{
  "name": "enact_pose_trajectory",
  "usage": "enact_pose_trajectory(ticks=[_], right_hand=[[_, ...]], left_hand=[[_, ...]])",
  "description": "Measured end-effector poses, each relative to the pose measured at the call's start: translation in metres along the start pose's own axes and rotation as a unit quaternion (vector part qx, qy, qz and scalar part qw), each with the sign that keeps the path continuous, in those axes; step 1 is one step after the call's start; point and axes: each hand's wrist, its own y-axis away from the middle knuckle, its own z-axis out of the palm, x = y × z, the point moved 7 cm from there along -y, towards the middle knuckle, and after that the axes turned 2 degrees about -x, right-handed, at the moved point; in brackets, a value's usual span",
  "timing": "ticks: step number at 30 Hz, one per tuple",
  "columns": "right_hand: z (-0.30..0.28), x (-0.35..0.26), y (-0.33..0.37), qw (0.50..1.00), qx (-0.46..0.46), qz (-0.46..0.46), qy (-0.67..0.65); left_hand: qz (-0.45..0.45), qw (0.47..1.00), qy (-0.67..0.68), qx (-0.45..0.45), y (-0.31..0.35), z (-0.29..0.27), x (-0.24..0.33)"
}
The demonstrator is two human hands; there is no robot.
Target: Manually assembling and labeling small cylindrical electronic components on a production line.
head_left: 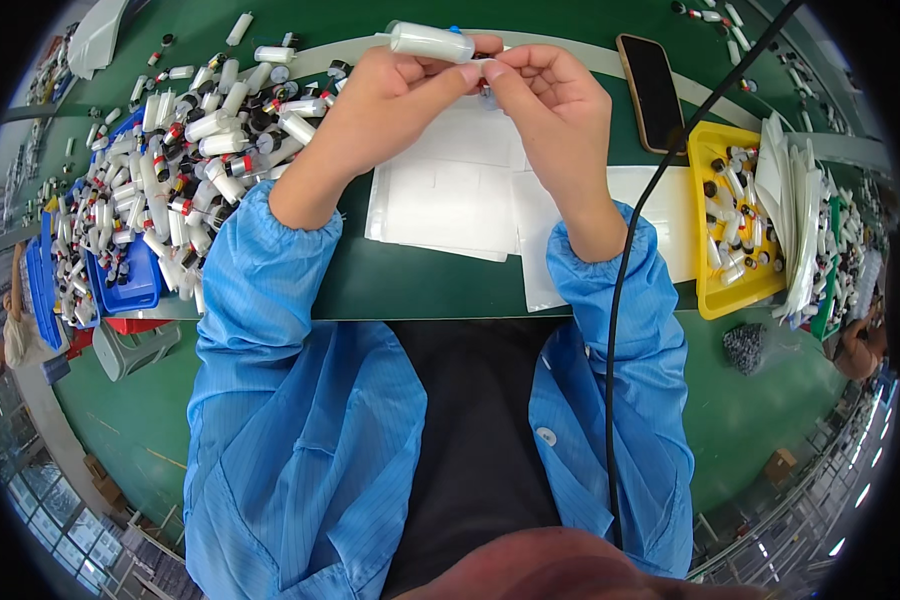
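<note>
My left hand (390, 105) is closed on a translucent white plastic tube (428, 42), which lies sideways across its fingers. The thumb presses toward my right hand (560, 110), whose thumb and forefinger pinch close by. A small piece sits where the fingertips of both hands meet, too hidden to make out. A bit of blue and some dark and red show behind the fingers. Below the hands lie flat white sheets or bags (445, 190) on the green table (420, 268).
A large heap of white tubes with black and red parts (185, 160) spreads at left, partly over a blue tray (135, 285). At right are a phone (652, 92), a yellow tray (740, 295) of small bottles, and upright white sheets (795, 220). A black cable (635, 215) crosses my right arm.
</note>
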Motion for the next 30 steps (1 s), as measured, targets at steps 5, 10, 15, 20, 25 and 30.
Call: enact_pose_trajectory(ticks=[5, 10, 15, 20, 25, 30], right_hand=[[-0.003, -0.003, -0.010, 0.994, -0.019, -0.073, 0.085], [-0.003, 0.015, -0.009, 0.955, -0.100, 0.175, -0.216], [0.005, 0.022, -0.008, 0.938, -0.084, 0.195, -0.272], [-0.026, 0.032, -0.017, 0.975, 0.038, 0.128, -0.177], [-0.027, 0.025, -0.016, 0.988, 0.056, 0.086, -0.116], [-0.012, -0.020, -0.001, 0.939, -0.165, -0.094, 0.286]], left_hand=[[0.010, 1.000, -0.005, 0.014, -0.001, -0.007, 0.011], [0.027, 0.996, 0.046, -0.065, 0.003, 0.013, 0.024], [-0.003, 0.996, -0.082, -0.032, 0.003, -0.013, 0.062], [-0.158, 0.874, -0.459, 0.003, -0.066, -0.097, 0.070], [-0.089, 0.754, -0.635, -0.140, -0.067, -0.224, -0.038], [-0.287, 0.723, -0.608, -0.161, -0.029, -0.270, -0.066]])
